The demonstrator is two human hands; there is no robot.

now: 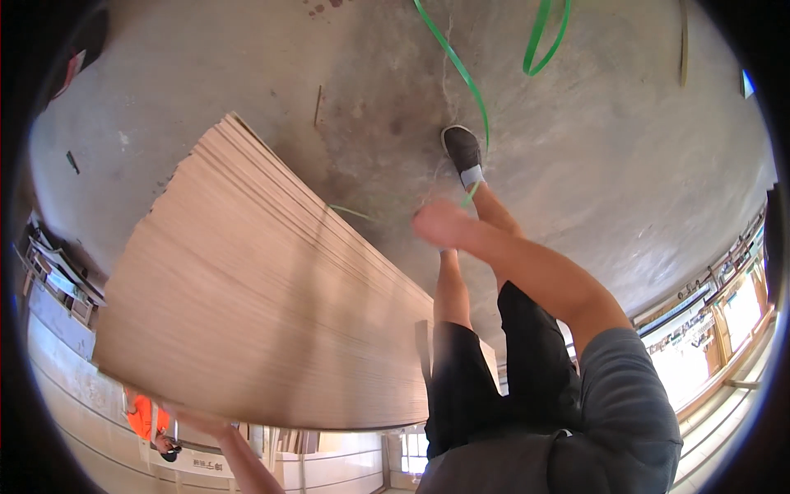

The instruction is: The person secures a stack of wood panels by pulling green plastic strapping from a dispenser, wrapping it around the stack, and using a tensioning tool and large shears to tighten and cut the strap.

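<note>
A large stack of pale wooden sheets (239, 280) stands on edge at left and centre, beside my legs. My left hand (200, 420) is at the sheets' lower-left edge in the picture, gripping it, with fingertips partly hidden. My right hand (436, 221) is out over the floor in front of my legs, smeared by motion, with its fingers unclear. A thin green strap (349, 211) lies by the sheets, and a longer green strap (469, 82) runs past my shoe.
The grey concrete floor (625, 140) fills the upper view, with a looped green strap (536, 66) and thin offcuts (318, 105). A person in an orange shirt (141, 416) is at the lower left, behind the sheets. Shelving and clutter (53, 267) line the left side.
</note>
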